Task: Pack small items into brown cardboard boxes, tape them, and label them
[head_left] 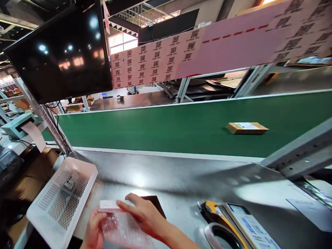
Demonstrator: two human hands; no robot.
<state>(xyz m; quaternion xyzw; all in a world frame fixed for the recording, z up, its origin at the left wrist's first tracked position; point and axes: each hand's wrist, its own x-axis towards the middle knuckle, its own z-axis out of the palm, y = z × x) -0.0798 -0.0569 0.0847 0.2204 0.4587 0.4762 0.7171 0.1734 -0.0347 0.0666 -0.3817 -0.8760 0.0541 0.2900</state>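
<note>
**Steel packing bench (pixel 162 176): white box (pixel 109 204) and clear plastic (pixel 124 234) in both hands, looks unfinished**

Nearest: box is at the near edge of the bench, left of centre, plastic crumpled below it toward the body. Left hand (pixel 94 230) has thumb and fingers closed on the box's left end and the plastic. Right hand (pixel 145 215) reaches over from the other side, fingers bent, index on the box top; can't tell if it's gripping or just pressing.

Status, my read: box and plastic are together, plastic loose, no tape or closure visible. Closing it looks undone. Can't confirm the box is fully inside.

Around the hands: dark flat piece (pixel 156 204) just behind the right wrist. To the right, tape roll (pixel 208 233), yellow-and-black tape dispenser (pixel 210 207) and a flat labelled pack (pixel 255 227), side by side, none in hand. To the left, white perforated basket (pixel 88 175) with one small packet (pixel 72 181) in it, contents unclear.

Farther: green conveyor belt (pixel 155 128) carrying one labelled cardboard parcel (pixel 247 128), right side. Printer (pixel 19 125) at far left, paper hanging out. Beyond: dark monitor (pixel 64 59) and pink QR-code board (pixel 228 48) above the belt.
</note>
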